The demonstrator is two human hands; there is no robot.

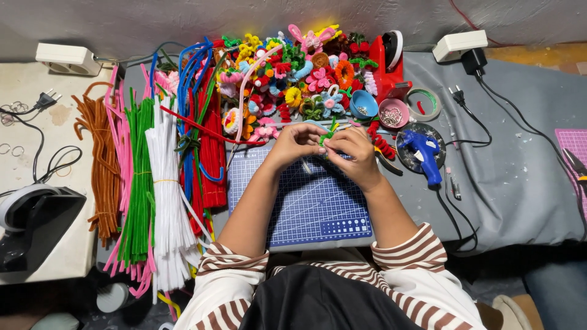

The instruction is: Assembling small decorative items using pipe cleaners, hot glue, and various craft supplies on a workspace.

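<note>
Green pipe-cleaner piece [328,133], mostly hidden, pinched between left hand [295,143] and right hand [354,153], fingers curled closed around it

No packages, signs or screens — only white printed markings along the blue cutting mat [318,211] edges

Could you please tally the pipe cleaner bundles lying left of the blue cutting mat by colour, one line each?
Brown bundle: 1
Pink bundle: 1
Green bundle: 1
White bundle: 1
Blue bundle: 1
Red bundle: 1
Total: 6 bundles, all beside the cutting mat.
</note>
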